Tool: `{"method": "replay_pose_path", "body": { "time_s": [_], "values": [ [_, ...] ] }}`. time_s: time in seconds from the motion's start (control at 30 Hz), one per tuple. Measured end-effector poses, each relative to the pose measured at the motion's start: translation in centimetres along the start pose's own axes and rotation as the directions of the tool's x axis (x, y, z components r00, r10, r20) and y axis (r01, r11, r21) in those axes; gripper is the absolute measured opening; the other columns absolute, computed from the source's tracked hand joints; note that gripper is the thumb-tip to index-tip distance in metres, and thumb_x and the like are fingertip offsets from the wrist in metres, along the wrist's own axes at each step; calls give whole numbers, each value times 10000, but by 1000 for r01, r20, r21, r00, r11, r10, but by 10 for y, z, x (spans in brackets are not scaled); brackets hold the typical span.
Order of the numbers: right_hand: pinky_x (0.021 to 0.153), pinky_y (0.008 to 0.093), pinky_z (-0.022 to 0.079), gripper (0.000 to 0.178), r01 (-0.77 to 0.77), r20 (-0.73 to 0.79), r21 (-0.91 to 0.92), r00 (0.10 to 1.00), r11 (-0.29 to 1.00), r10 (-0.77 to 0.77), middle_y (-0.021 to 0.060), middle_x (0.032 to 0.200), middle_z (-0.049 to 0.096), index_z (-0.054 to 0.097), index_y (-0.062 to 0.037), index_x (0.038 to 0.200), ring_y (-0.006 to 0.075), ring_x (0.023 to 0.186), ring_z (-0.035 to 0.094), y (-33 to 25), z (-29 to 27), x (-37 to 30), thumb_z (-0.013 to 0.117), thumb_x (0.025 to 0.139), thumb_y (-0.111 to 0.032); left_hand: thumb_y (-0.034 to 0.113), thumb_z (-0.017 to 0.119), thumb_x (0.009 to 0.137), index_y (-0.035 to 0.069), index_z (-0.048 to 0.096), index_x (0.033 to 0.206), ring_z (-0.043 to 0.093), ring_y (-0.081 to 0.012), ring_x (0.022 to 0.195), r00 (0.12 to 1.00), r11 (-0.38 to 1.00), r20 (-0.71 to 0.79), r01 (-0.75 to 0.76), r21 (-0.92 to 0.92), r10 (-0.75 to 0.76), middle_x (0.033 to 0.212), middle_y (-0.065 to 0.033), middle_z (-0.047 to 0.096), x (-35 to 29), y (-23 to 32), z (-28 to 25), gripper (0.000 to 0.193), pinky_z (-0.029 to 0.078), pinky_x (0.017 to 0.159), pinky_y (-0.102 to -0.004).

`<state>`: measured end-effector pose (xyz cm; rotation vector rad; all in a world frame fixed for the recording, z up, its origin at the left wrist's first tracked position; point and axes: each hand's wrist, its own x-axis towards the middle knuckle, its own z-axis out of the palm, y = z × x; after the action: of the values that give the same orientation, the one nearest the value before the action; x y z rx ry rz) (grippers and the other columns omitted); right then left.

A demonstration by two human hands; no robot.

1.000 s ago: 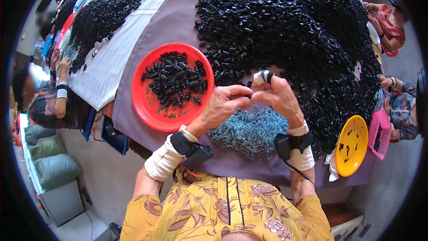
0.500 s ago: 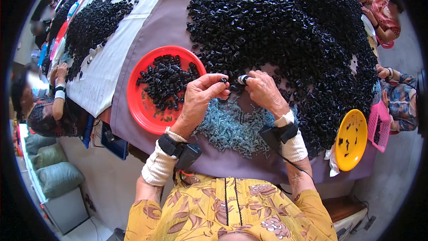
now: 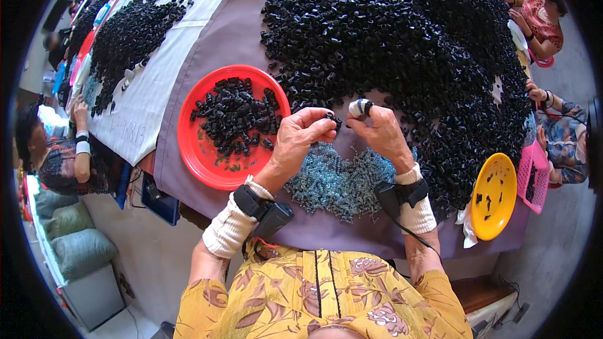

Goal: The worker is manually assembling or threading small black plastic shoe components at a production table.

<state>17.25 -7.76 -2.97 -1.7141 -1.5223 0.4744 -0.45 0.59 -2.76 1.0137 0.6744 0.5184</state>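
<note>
My left hand (image 3: 301, 140) pinches a small black plastic part (image 3: 334, 119) between thumb and fingertips, above the near edge of the big heap of black plastic parts (image 3: 377, 37). Just to its right is my right hand (image 3: 383, 135), a little apart from that part. One of its fingers wears a white and black wrap (image 3: 360, 108). The fingers are bent closed; whatever they hold is too small or hidden to make out. Below both hands lies a pile of small bluish springs (image 3: 345, 182). A red round tray (image 3: 195, 160) to the left holds many black parts.
On the right, a yellow plate (image 3: 502, 213) carries several black pieces beside a pink basket (image 3: 534, 179). A purple cloth (image 3: 188, 94) covers the table. Other people sit along both sides; further black heaps (image 3: 132, 37) lie on a white cloth (image 3: 147, 88) at left.
My left hand has moved right with the black part in it. The right hand has shifted slightly right, its wrapped finger now raised. A co-worker's arm at left has moved.
</note>
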Motion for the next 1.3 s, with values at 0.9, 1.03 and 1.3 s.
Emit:
{"method": "replay_pose_path", "body": {
  "time_s": [0.9,1.03,1.3],
  "values": [
    [624,372,481,111,250,35,-24,968,968,-250,151,814,586,579,17,848,325,721,590,-36,-17,6,618,757,-34,102,618,860,-5,588,1049,644,-155,787,998,998,54,17,-65,-13,907,-78,648,2,7,12,219,543,735,-297],
    [637,403,463,101,106,-9,93,994,990,-105,155,773,562,578,12,848,337,742,564,-39,-14,3,602,778,-56,103,619,860,-8,588,1046,643,-147,778,994,995,105,14,-99,-3,901,-75,649,1,7,11,219,546,730,-303],
    [707,367,451,158,226,6,-219,973,949,-231,135,800,592,607,13,886,293,756,573,-40,-9,0,619,783,-107,66,604,862,-1,592,1049,647,-151,767,997,986,50,-48,-160,57,907,-83,650,1,6,12,199,555,715,-297]
  ]
}}
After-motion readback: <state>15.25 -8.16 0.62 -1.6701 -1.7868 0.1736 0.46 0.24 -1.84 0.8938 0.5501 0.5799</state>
